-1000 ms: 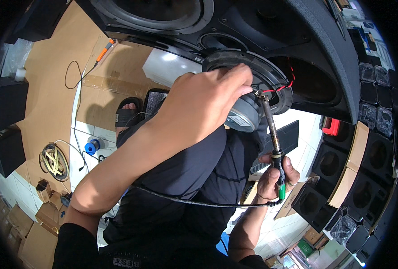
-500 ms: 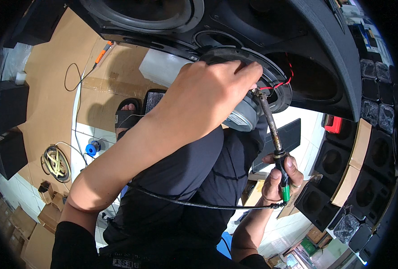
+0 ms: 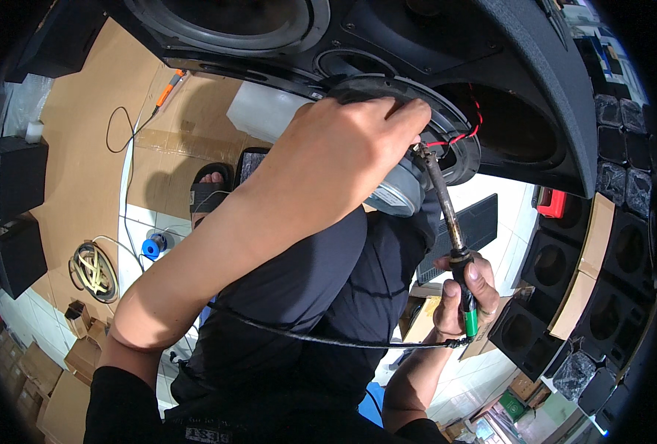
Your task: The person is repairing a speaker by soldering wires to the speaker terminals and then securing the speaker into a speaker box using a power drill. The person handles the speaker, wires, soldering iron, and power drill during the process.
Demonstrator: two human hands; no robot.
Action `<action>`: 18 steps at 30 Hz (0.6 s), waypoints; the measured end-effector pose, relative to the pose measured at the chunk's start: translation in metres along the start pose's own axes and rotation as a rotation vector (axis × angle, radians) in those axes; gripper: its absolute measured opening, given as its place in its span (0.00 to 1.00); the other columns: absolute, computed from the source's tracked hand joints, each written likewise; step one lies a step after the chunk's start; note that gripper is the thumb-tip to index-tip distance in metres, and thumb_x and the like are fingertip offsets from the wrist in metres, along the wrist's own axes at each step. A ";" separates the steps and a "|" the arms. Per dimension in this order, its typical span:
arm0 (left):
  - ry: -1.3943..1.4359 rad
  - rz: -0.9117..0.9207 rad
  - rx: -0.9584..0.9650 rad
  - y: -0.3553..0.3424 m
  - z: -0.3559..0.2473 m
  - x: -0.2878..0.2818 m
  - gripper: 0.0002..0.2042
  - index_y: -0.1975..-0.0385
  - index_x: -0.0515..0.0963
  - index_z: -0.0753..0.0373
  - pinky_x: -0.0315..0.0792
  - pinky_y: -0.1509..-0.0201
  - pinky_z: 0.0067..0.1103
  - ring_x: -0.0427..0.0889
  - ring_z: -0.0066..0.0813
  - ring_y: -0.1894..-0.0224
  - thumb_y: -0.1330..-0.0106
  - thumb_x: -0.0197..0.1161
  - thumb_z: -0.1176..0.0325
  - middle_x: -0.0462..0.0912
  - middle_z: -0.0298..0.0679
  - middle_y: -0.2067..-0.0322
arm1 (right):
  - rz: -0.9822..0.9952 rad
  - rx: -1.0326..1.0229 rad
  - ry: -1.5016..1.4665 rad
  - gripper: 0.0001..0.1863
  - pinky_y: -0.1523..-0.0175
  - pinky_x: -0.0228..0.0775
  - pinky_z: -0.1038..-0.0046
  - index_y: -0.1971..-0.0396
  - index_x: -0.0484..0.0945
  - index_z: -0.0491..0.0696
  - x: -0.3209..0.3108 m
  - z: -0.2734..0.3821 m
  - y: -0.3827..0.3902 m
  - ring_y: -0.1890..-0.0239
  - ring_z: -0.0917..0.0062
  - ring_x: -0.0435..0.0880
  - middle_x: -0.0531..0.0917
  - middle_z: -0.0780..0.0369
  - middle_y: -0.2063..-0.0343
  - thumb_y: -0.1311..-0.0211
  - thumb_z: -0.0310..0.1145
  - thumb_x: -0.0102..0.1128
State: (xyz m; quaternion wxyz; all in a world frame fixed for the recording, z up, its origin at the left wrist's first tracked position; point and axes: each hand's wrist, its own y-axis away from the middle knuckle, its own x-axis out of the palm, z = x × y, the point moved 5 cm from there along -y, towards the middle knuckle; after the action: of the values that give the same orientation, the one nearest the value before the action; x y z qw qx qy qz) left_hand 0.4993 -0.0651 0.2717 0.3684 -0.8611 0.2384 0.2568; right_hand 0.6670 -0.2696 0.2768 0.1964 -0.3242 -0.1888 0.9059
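My left hand is closed at the terminal of a round speaker with a black frame and grey magnet; what its fingertips pinch is mostly hidden. My right hand grips a soldering iron by its black and green handle, its tip at that terminal beside my left fingers. A red wire arches from the terminal toward a dark opening in the large black speaker cabinet above. A black cord trails from the iron across my dark-trousered legs.
A blue spool, an orange-handled tool and a cable coil lie on the left. Black boxes stand at left, several more cabinets at right beside a red object. A dark flat panel lies right of my knees.
My left hand has shifted up and slightly right over the speaker, covering more of it. The speaker and the iron's tip have edged slightly up and left; both grips continue.
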 end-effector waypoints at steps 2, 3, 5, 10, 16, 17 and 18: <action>0.000 0.004 -0.002 -0.001 0.000 0.000 0.04 0.63 0.77 0.65 0.76 0.69 0.32 0.86 0.46 0.70 0.32 0.64 0.74 0.83 0.45 0.71 | 0.020 -0.010 0.040 0.17 0.60 0.76 0.72 0.46 0.77 0.50 0.000 0.001 0.000 0.67 0.70 0.86 0.84 0.53 0.68 0.30 0.38 0.67; 0.003 0.001 -0.001 -0.001 0.002 0.000 0.04 0.63 0.77 0.66 0.76 0.69 0.32 0.86 0.46 0.70 0.32 0.64 0.74 0.84 0.45 0.71 | 0.023 -0.005 0.048 0.17 0.60 0.76 0.72 0.46 0.77 0.50 0.000 0.001 0.000 0.67 0.70 0.86 0.85 0.53 0.68 0.30 0.38 0.67; 0.004 -0.004 0.009 -0.001 0.003 0.001 0.04 0.63 0.77 0.66 0.76 0.69 0.32 0.86 0.46 0.70 0.32 0.64 0.74 0.84 0.45 0.71 | 0.031 -0.013 0.059 0.16 0.60 0.76 0.71 0.46 0.78 0.50 0.001 0.001 -0.001 0.67 0.70 0.85 0.85 0.53 0.68 0.30 0.37 0.66; 0.006 0.031 0.007 -0.002 0.001 0.000 0.05 0.62 0.78 0.67 0.77 0.67 0.32 0.86 0.46 0.68 0.32 0.64 0.74 0.84 0.45 0.69 | -0.013 0.008 0.004 0.14 0.63 0.78 0.69 0.52 0.80 0.49 0.000 0.001 -0.002 0.67 0.68 0.85 0.83 0.56 0.69 0.36 0.29 0.71; -0.003 0.025 0.029 -0.005 -0.004 -0.003 0.05 0.60 0.78 0.65 0.77 0.66 0.32 0.85 0.47 0.67 0.32 0.64 0.74 0.83 0.45 0.68 | 0.052 -0.059 0.049 0.17 0.61 0.77 0.74 0.46 0.77 0.49 -0.004 0.003 -0.004 0.67 0.69 0.86 0.85 0.51 0.67 0.31 0.34 0.67; -0.017 0.034 0.028 -0.005 -0.004 -0.003 0.05 0.60 0.78 0.65 0.77 0.66 0.33 0.85 0.47 0.67 0.32 0.64 0.74 0.83 0.44 0.68 | 0.043 -0.045 0.035 0.17 0.62 0.77 0.72 0.48 0.78 0.48 -0.004 0.004 -0.005 0.67 0.68 0.86 0.85 0.52 0.67 0.34 0.31 0.69; -0.032 0.043 0.028 -0.005 -0.004 -0.003 0.05 0.60 0.78 0.65 0.77 0.66 0.33 0.85 0.47 0.67 0.32 0.64 0.74 0.83 0.44 0.68 | 0.033 -0.031 0.019 0.17 0.63 0.78 0.71 0.50 0.79 0.48 -0.004 0.006 -0.008 0.68 0.68 0.86 0.84 0.53 0.68 0.38 0.28 0.71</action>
State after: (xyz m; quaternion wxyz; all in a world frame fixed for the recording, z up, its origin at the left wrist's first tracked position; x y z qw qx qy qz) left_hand 0.5011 -0.0642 0.2789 0.3785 -0.8463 0.2545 0.2751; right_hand 0.6680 -0.2662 0.2867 0.1784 -0.3390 -0.1955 0.9028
